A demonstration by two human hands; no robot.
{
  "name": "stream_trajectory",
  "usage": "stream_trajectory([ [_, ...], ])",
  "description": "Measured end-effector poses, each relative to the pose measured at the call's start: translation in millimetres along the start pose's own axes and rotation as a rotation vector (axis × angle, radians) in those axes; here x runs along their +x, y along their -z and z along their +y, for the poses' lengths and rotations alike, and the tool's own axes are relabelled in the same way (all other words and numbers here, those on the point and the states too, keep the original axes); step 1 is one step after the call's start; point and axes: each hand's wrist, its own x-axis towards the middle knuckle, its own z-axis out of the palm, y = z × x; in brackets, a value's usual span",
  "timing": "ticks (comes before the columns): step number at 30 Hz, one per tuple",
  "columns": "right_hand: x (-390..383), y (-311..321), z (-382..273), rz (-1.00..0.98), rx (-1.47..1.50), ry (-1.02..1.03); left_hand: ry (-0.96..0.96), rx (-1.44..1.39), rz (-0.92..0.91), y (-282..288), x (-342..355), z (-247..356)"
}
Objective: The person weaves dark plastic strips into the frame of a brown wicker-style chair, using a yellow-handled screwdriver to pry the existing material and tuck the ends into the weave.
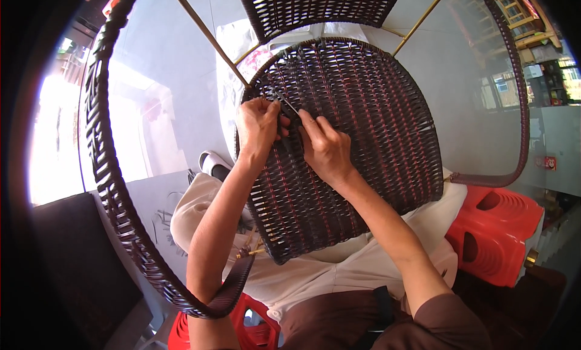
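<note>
A dark brown woven wicker chair seat (369, 144) with reddish strands lies tilted across my lap. At its upper left part, my left hand (259, 127) is closed in a pinch against the weave; what sits between its fingertips, perhaps a dark strand, is hidden. My right hand (328, 145) rests close beside it on the weave, fingers wrapped around a thin metal tool (289, 104). The tool's slim shaft points up and left toward my left fingertips. Its handle is covered by my right hand, so its exact kind cannot be told.
The chair's wicker-wrapped hoop (106, 144) curves around my left arm. Bare gold-coloured metal rods (209, 35) join the seat to the woven backrest (321, 8). A red plastic stool (493, 235) stands at the right, and a dark panel (85, 259) at the lower left. Loose strips (169, 229) lie on the floor.
</note>
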Motion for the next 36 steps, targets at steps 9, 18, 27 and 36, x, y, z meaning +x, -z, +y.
stream_trajectory([
  [9, 24, 33, -14, -0.204, 0.051, -0.134, -0.037, -0.037, 0.006, -1, 8, -12],
  [18, 42, 26, -10, -0.267, 0.001, -0.071, -0.049, -0.035, 0.008, -2, 11, -16],
  [27, 34, 18, -10, -0.356, -0.05, -0.13, -0.05, -0.035, 0.017, -3, 11, -16],
  [36, 15, 2, -1, -0.123, -0.04, 0.033, -0.073, -0.018, 0.026, -4, 11, -16],
])
